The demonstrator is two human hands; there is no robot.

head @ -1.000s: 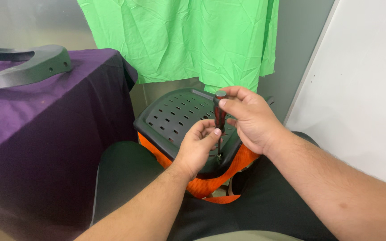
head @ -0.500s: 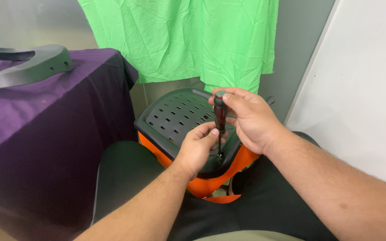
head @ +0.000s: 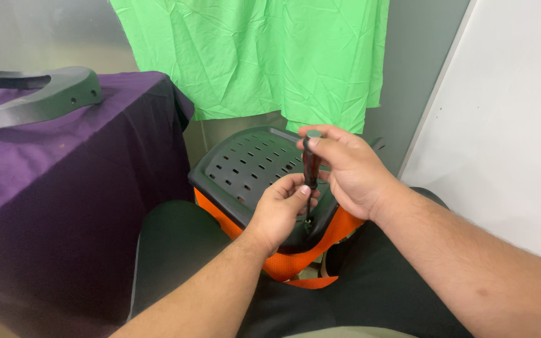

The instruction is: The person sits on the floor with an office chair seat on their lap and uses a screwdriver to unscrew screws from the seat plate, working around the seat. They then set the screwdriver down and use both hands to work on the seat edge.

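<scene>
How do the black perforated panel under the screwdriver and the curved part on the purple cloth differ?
The perforated panel is black, broad and full of slots; the curved part is grey, narrow and arched, with a few small holes. The panel sits under both hands; the curved part lies untouched. Both look like hard plastic.

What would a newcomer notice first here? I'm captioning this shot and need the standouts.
At centre, the right hand grips a red-and-black screwdriver upright, while the left hand steadies its shaft against a perforated black chair part with orange mesh beneath. A bright green cloth hangs behind.
</scene>
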